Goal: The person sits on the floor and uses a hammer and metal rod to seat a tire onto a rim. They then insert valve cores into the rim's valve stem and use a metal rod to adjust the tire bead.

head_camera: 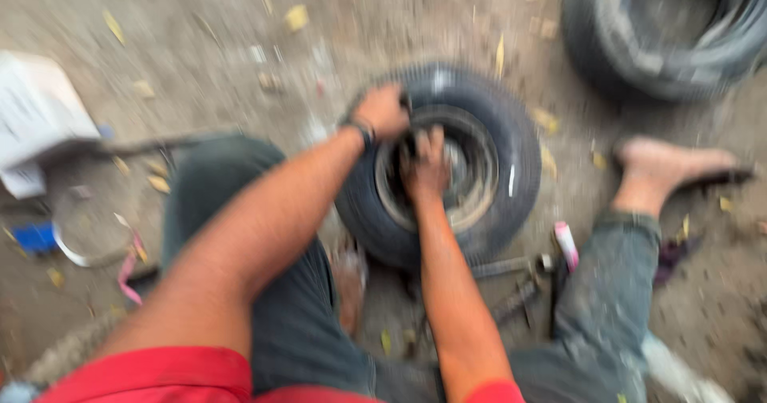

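I am working the small tire (447, 163) at the frame's center, my left hand (383, 111) clenched over its upper-left tread, my right hand (426, 167) pressing fingers inside the rim (471, 171). Next, I judge, firmer prying at the bead.

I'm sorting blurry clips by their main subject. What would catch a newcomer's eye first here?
The small black rubber tyre on its metal rim, lying flat on the dirt at centre, with the left hand on its upper-left edge and the right hand pressed at the rim. A second, larger black tyre lies at top right, and a bare foot rests just below it.
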`<state>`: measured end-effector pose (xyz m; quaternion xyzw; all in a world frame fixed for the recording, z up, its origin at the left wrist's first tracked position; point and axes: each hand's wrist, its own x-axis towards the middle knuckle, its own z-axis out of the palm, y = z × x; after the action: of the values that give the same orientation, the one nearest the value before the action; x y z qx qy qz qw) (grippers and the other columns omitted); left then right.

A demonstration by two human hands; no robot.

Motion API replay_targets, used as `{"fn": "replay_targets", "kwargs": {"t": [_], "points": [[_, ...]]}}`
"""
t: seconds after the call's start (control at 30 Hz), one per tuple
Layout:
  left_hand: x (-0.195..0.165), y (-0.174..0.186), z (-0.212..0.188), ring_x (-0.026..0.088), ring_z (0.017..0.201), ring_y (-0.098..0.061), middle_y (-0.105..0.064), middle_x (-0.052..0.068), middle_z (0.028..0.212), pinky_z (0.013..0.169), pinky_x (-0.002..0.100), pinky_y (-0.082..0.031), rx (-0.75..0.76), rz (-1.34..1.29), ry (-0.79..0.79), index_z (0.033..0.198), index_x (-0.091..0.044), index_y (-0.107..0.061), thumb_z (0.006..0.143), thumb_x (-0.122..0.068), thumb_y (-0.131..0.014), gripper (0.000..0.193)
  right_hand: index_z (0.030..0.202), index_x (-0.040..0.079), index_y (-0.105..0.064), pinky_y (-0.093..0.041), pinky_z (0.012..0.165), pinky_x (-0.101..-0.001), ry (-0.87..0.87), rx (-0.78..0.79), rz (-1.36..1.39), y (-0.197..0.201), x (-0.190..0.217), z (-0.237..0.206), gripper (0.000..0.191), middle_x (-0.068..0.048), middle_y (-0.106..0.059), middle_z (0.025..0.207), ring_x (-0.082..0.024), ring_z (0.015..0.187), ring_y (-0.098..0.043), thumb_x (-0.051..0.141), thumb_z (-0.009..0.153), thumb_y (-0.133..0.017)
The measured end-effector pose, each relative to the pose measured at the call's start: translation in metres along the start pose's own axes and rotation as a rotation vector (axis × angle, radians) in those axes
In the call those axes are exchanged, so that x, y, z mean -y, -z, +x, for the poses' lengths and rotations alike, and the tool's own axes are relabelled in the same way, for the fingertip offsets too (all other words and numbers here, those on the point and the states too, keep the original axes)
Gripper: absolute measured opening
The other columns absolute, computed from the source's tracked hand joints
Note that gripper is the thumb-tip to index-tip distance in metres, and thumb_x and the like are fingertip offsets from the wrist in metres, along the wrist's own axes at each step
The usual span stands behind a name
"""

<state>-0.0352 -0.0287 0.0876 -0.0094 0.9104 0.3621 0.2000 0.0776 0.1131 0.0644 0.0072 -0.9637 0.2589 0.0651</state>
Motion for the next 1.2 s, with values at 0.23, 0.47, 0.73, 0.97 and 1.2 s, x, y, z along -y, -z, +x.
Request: {"fn": "replay_targets", "kwargs": {"t": [0.23, 0.47, 0.73, 0.97, 1.2], "points": [[-0.01, 0.011, 0.003, 0.039, 0.11, -0.068, -0.074, 0.021, 0.11, 0.1, 0.046, -0.053, -0.024, 0.005, -0.008, 0.101, -0.011, -0.076, 0.079, -0.015, -0.062, 0.026, 0.107, 0.014, -0.067, -0.054, 0.08, -0.0526, -0.028, -0.022, 0.108, 0.019, 0.016, 0.016, 0.031, -0.012, -0.061, 0.116, -0.04, 0.1, -0.066, 0.023, 0.079, -0.078], [-0.011, 0.015, -0.004, 0.038, 0.11, -0.067, -0.073, 0.019, 0.111, 0.098, 0.045, -0.052, -0.007, 0.015, -0.039, 0.095, -0.008, -0.073, 0.076, -0.012, -0.062, 0.022, 0.104, 0.013, -0.069, -0.052, 0.079, -0.0508, 0.005, -0.051, 0.11, 0.036, 0.033, 0.017, 0.027, -0.01, -0.061, 0.108, -0.037, 0.097, -0.065, 0.019, 0.079, -0.077], [-0.016, 0.02, -0.007, 0.038, 0.111, -0.066, -0.071, 0.019, 0.114, 0.099, 0.045, -0.051, 0.034, 0.012, -0.02, 0.094, -0.008, -0.073, 0.076, -0.01, -0.062, 0.021, 0.107, 0.012, -0.067, -0.053, 0.08, -0.0496, 0.026, -0.072, 0.111, 0.042, 0.039, 0.017, 0.028, -0.012, -0.06, 0.109, -0.037, 0.097, -0.066, 0.02, 0.082, -0.076], [-0.019, 0.023, -0.01, 0.037, 0.111, -0.067, -0.073, 0.018, 0.112, 0.099, 0.044, -0.051, 0.032, 0.011, -0.031, 0.094, -0.009, -0.073, 0.076, -0.011, -0.062, 0.021, 0.109, 0.011, -0.069, -0.053, 0.078, -0.0503, 0.037, -0.083, 0.114, 0.048, 0.042, 0.017, 0.03, -0.013, -0.059, 0.108, -0.038, 0.096, -0.066, 0.018, 0.081, -0.076], [-0.021, 0.025, -0.012, 0.037, 0.11, -0.067, -0.073, 0.018, 0.112, 0.098, 0.044, -0.052, 0.026, 0.027, -0.028, 0.094, -0.009, -0.074, 0.075, -0.012, -0.063, 0.022, 0.107, 0.01, -0.068, -0.054, 0.079, -0.0497, 0.02, -0.037, 0.092, 0.043, 0.038, 0.017, 0.027, -0.012, -0.059, 0.106, -0.037, 0.096, -0.067, 0.017, 0.082, -0.076]]}}
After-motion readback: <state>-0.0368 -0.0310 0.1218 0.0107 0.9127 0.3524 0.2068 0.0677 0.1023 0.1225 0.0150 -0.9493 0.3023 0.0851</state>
